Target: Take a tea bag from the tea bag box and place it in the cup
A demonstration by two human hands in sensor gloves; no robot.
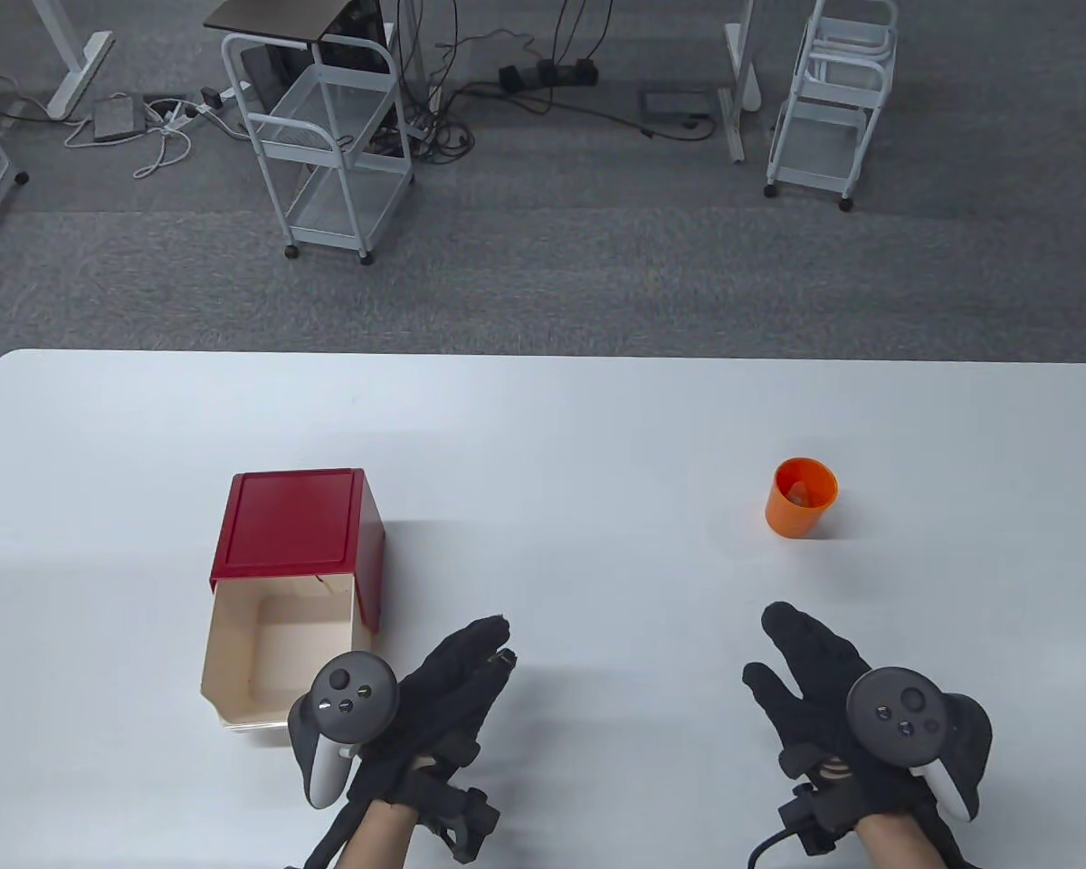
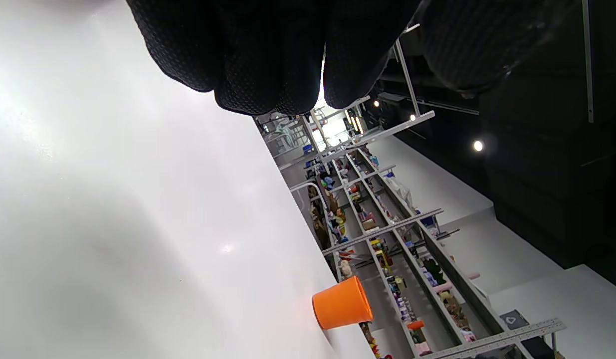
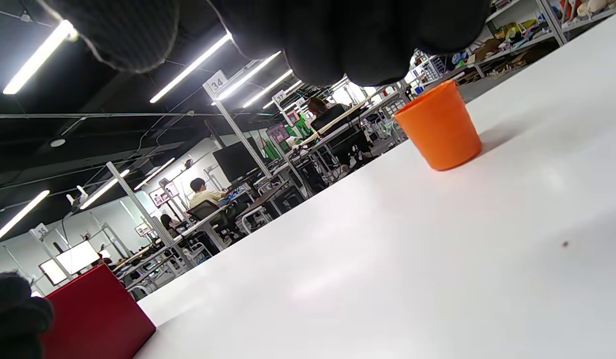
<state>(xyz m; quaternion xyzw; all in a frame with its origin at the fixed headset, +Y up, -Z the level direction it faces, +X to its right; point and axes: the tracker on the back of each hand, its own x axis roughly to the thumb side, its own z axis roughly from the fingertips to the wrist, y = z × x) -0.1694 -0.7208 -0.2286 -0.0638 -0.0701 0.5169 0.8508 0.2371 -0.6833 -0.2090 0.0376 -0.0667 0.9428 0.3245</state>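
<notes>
A red tea bag box (image 1: 299, 525) stands on the left of the white table (image 1: 561, 425), its cream drawer (image 1: 271, 661) pulled out toward me and looking empty. An orange cup (image 1: 801, 498) stands at the right with a pale tea bag (image 1: 798, 493) inside it. The cup also shows in the left wrist view (image 2: 341, 303) and the right wrist view (image 3: 440, 127). My left hand (image 1: 457, 674) lies flat with fingers extended, just right of the drawer, holding nothing. My right hand (image 1: 801, 670) lies open below the cup, holding nothing.
White wire carts (image 1: 326, 136) and desk legs stand on the grey carpet beyond the table's far edge. The red box's side shows at the lower left of the right wrist view (image 3: 93, 319).
</notes>
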